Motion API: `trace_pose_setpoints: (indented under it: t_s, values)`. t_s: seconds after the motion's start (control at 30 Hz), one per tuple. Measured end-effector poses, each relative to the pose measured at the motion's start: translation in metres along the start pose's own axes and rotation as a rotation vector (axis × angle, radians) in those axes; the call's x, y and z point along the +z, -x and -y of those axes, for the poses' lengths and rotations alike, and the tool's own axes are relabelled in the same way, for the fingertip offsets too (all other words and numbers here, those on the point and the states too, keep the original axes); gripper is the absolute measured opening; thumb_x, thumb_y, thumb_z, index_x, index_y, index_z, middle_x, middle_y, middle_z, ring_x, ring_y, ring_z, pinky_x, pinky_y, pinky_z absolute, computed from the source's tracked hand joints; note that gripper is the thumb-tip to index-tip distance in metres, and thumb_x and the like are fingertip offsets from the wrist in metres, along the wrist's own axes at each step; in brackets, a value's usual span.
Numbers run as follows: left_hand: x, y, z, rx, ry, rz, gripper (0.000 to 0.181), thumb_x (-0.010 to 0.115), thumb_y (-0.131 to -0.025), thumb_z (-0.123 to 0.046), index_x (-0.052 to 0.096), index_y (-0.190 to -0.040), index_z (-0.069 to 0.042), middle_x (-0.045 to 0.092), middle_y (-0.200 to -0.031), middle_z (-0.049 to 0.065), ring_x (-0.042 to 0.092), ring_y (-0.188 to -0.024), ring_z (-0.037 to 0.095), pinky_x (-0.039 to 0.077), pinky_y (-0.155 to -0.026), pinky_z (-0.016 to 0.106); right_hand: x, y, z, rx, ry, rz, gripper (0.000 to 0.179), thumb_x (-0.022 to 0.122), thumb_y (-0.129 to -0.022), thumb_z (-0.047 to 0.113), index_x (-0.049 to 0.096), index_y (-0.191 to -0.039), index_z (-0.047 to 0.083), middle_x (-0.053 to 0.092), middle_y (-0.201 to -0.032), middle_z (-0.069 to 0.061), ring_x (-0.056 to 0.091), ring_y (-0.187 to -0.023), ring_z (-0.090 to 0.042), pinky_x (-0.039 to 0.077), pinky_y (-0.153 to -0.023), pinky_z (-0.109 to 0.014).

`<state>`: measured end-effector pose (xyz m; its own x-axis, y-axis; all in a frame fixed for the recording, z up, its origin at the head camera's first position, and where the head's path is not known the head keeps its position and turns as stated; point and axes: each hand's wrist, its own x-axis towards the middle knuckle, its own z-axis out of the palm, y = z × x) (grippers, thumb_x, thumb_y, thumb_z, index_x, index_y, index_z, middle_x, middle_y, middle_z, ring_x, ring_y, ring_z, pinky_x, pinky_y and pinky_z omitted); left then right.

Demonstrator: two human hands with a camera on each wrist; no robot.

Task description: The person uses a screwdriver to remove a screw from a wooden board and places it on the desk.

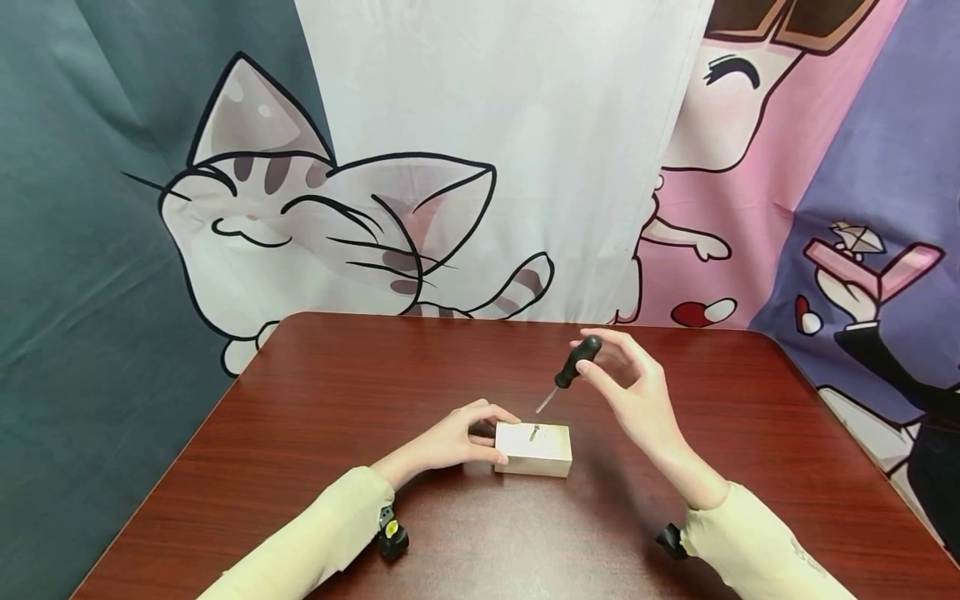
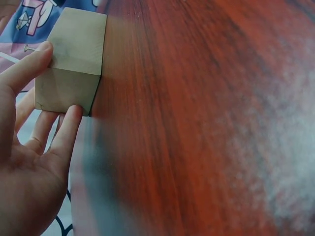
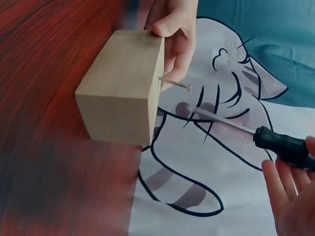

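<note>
A pale wooden block [image 1: 533,463] lies on the table, with a screw [image 3: 176,84] standing partway out of its top face. My left hand [image 1: 455,437] grips the block's left end, thumb on the near side and fingers behind; the left wrist view shows the thumb and fingertips against the wood [image 2: 74,54]. In my right hand [image 1: 632,392] is a screwdriver [image 1: 578,362] with a black handle, pinched between thumb and fingers. Its metal shaft slants down towards the screw, and in the right wrist view the tip is close to the screw head but apart from it.
The table [image 1: 360,367] is dark reddish wood with a glossy surface. Behind it hangs a cloth backdrop [image 1: 510,92] printed with a cartoon cat and other figures. Black wrist devices [image 1: 392,535] sit at both sleeve cuffs.
</note>
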<state>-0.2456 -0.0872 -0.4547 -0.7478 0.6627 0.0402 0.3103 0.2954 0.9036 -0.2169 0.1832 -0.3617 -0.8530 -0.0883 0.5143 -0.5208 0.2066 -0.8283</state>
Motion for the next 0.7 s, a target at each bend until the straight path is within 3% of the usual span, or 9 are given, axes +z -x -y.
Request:
trace_pose_setpoints:
  t_s: [0.1,0.37,0.7]
  values:
    - [0.000,0.000,0.000,-0.002,0.007,0.001,0.052,0.083,-0.080,-0.014,0.064,-0.127,-0.022,0.054,-0.116,0.008,0.059,-0.112,0.015,0.057,-0.094,0.024,-0.006,0.003,-0.003,0.014,0.023,-0.020,0.038,0.071,-0.091,0.009,0.062,-0.128,0.013,0.073,-0.116,0.008,0.070,-0.100,-0.008,0.057,-0.082,-0.017]
    - [0.000,0.000,0.000,-0.004,-0.002,0.000,0.052,0.083,-0.080,-0.014,0.064,-0.127,-0.023,0.054,-0.115,0.007,0.058,-0.112,0.014,0.057,-0.094,0.024,-0.027,0.014,-0.013,0.050,-0.036,-0.068,0.035,0.072,-0.088,0.002,0.060,-0.121,-0.001,0.075,-0.111,0.002,0.071,-0.093,-0.004,0.061,-0.077,-0.022]
    - [-0.001,-0.001,0.000,-0.011,-0.028,0.012,0.052,0.083,-0.081,-0.016,0.063,-0.128,-0.023,0.053,-0.114,0.006,0.058,-0.111,0.013,0.057,-0.095,0.024,-0.047,0.037,-0.022,0.135,0.104,-0.097,0.031,0.074,-0.087,0.005,0.061,-0.116,0.001,0.073,-0.109,0.007,0.068,-0.095,0.000,0.059,-0.076,-0.016]
